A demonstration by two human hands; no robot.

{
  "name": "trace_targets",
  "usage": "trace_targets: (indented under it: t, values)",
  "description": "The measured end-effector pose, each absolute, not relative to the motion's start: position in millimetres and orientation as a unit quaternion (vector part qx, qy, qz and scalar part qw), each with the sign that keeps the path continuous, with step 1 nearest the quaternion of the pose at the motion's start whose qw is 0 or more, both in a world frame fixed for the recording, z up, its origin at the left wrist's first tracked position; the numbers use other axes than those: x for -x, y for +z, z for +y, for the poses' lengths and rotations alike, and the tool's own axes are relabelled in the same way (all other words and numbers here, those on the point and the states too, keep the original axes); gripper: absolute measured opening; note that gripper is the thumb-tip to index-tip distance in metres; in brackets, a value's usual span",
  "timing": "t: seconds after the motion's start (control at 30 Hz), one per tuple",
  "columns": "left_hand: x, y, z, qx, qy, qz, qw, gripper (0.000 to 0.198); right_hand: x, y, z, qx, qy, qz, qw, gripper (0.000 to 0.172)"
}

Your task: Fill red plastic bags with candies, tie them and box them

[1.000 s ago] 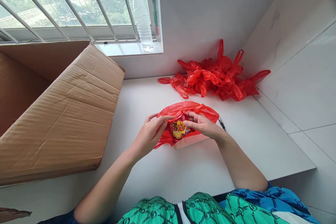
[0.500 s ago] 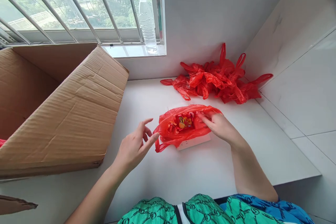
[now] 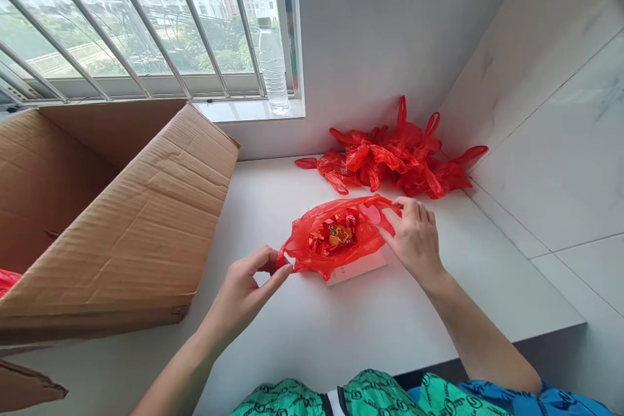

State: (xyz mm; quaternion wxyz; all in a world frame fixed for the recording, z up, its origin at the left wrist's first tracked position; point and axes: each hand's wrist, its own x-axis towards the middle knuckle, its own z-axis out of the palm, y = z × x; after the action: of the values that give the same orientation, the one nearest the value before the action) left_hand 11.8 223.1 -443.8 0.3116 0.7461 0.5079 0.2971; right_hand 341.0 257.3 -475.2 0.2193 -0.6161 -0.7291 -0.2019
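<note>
A thin red plastic bag (image 3: 316, 255) lies on the white counter (image 3: 341, 331) in front of me, with a red and yellow snack packet (image 3: 338, 234) showing inside it. My left hand (image 3: 242, 291) pinches the bag's left end between thumb and fingers. At the bag's right end my right hand (image 3: 414, 240) grips the rim with its fingers closed on the plastic. A white card or slip of paper (image 3: 358, 268) lies under the bag.
A large open cardboard box (image 3: 121, 221) leans at the left. A heap of red plastic bags (image 3: 394, 159) lies at the back by the wall. A clear water bottle (image 3: 272, 68) stands on the window sill. Tiled wall rises at the right.
The snack packet went from between both hands into the bag. My left hand let go, drew back, then pinched the bag's left end. My right hand shifted to the bag's right rim.
</note>
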Motion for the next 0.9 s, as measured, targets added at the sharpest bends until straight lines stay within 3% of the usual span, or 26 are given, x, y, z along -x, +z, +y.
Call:
trace_targets:
  t: [0.13, 0.33, 0.5, 0.63, 0.77, 0.83, 0.9]
  values:
    - [-10.0, -429.1, 226.6, -0.711, 0.364, 0.469, 0.378, 0.020, -343.0, -482.4, 279.7, 0.611, -0.213, -0.727, 0.230, 0.016]
    - [-14.9, -416.0, 228.3, -0.637, 0.437, 0.423, 0.474, 0.016, -329.4, -481.5, 306.3, 0.604, -0.220, -0.723, 0.253, 0.028]
    - [-15.3, -410.6, 230.5, -0.584, 0.485, 0.398, 0.515, 0.014, -321.3, -475.8, 322.4, 0.609, -0.174, -0.718, 0.288, 0.014]
    - [-19.8, -404.2, 241.8, -0.533, 0.570, 0.371, 0.504, 0.011, -335.1, -447.4, 327.3, 0.588, 0.042, -0.682, 0.434, 0.015]
    - [-33.4, -393.0, 266.2, -0.462, 0.666, 0.324, 0.488, 0.013, -351.6, -405.4, 321.9, 0.446, 0.322, -0.600, 0.581, 0.024]
    - [-40.7, -386.5, 279.7, -0.470, 0.687, 0.313, 0.457, 0.019, -351.9, -391.9, 319.6, 0.366, 0.397, -0.556, 0.632, 0.024]
    - [-46.4, -380.5, 291.4, -0.514, 0.689, 0.320, 0.398, 0.037, -346.3, -386.4, 319.4, 0.290, 0.446, -0.504, 0.681, 0.019]
